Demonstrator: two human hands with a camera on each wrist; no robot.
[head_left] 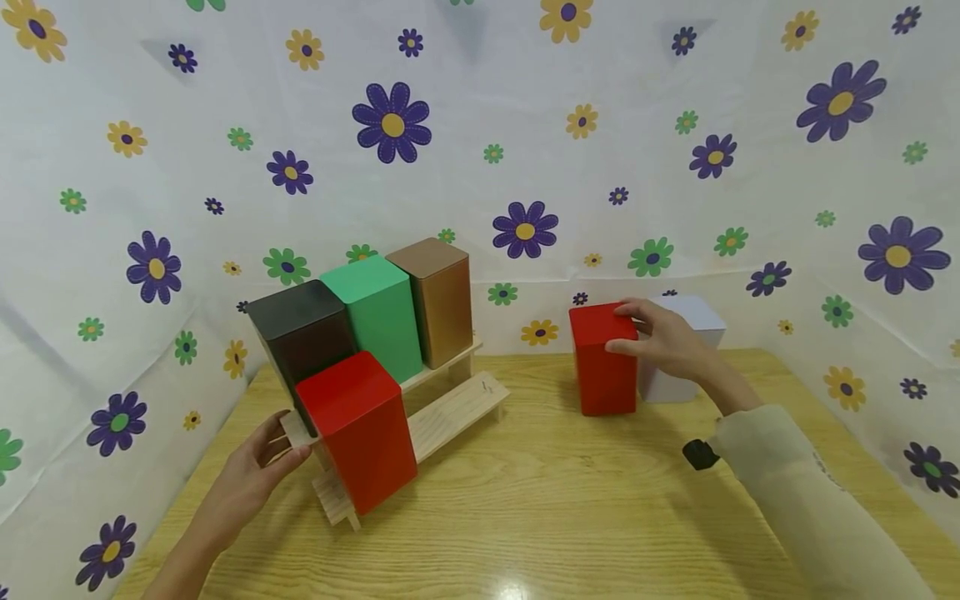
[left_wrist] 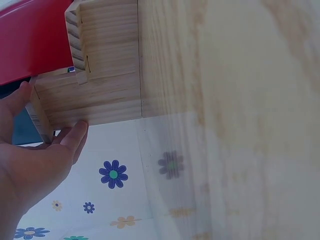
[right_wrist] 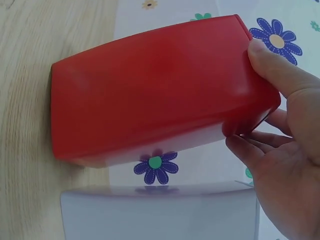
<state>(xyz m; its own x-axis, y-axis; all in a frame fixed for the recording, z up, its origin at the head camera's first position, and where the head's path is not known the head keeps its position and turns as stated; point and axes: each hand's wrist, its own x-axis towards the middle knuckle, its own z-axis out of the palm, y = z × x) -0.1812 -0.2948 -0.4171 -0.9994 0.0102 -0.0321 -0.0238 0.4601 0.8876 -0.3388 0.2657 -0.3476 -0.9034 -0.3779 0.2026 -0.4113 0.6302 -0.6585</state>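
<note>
Left hand [head_left: 253,477]: thumb and fingers pinch the near end of the wooden rack's upper shelf.
Wooden rack [head_left: 453,417]: two-tiered, angled on the left of the wood-grain table [head_left: 555,500].
Upper shelf: black box [head_left: 296,310], green box [head_left: 386,327] and brown box [head_left: 447,310] in a row.
Lower shelf: one red box [head_left: 371,446], in front of the black one.
Right hand [head_left: 671,343]: thumb and fingers grip the top of a second red box [head_left: 606,379].
Second red box: upright, right of the rack; whether its base fully meets the table is unclear.
White box [head_left: 670,386]: just beside it, partly hidden.
</note>
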